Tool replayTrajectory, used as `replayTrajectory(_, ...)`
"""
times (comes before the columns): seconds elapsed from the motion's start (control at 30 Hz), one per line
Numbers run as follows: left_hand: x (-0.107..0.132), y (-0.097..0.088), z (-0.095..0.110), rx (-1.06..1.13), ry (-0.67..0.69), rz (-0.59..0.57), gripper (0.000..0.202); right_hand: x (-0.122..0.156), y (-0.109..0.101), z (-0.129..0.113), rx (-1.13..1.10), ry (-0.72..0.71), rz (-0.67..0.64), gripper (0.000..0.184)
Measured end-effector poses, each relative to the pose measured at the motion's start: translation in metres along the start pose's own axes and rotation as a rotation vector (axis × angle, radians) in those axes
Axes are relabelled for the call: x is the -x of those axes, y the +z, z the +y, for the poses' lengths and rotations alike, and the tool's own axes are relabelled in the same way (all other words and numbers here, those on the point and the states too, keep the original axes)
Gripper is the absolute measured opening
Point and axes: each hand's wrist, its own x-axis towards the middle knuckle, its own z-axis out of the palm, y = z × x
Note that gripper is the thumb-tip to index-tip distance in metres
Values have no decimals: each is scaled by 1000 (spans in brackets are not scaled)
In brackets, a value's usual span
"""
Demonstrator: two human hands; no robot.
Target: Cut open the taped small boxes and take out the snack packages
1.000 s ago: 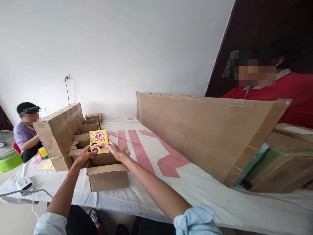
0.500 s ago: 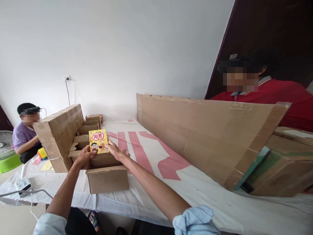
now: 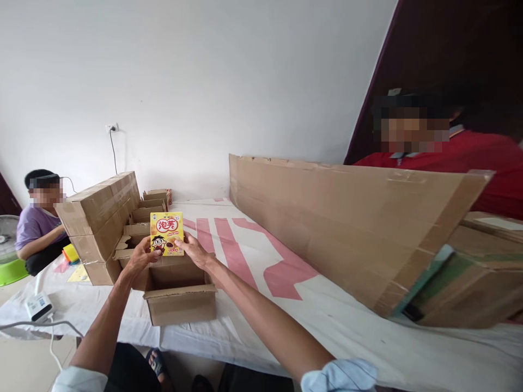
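Note:
Between my two hands a yellow snack box (image 3: 167, 231) with a cartoon face and red lettering is held upright, its printed front towards me. My left hand (image 3: 141, 256) grips its lower left edge, thumb on the front. On the lower right side, my right hand (image 3: 195, 250) is closed on it, with the thumb pressed on the front. Just below and nearer to me stands an open cardboard box (image 3: 182, 307), its dark inside partly visible. More open cardboard boxes (image 3: 141, 230) run in a row behind the snack box.
Stacked sealed cartons (image 3: 98, 228) form a wall on the left. A long cardboard panel (image 3: 335, 218) stands along the right of the cloth-covered table (image 3: 245, 310). A power strip (image 3: 40, 308) lies at the left edge. One person (image 3: 41, 228) sits left; another (image 3: 482, 169), in red, is behind the panel.
The snack box has risen slightly, shifted a little right and turned more squarely towards me. Both hands keep hold of it. The open box's inside shows more.

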Motion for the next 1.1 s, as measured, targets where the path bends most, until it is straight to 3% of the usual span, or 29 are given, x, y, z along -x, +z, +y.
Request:
replayTrajectory(0.1,12,1,3,-47,64,-65,78,13,-4,-12,-152,-22,-49,63)
replayTrajectory(0.23,43,2,-6,-325,103,-56,82,28,-19,-35,-198,-90,37,61)
replayTrajectory(0.43,87,15,-20,-678,102,-416,64,44,-48,-59,-219,-180,184,61)
replayTrajectory(0.57,92,28,-20,-751,79,-557,34,55,-65,-62,-201,-223,257,56)
replayTrajectory(0.7,99,37,-5,-716,50,-614,39,61,-88,-49,-202,-255,355,57)
replayTrajectory(0.83,100,28,24,-566,30,-494,27,62,-111,-23,-280,-234,480,54)
replayTrajectory(0.93,84,-2,35,-451,85,-147,27,64,-122,-3,-344,-190,536,52)
replayTrajectory(1.03,61,-43,21,-375,48,269,40,67,-127,18,-375,-165,591,51)
replayTrajectory(1.1,48,-63,-3,-325,-47,378,49,70,-130,32,-387,-151,627,50)
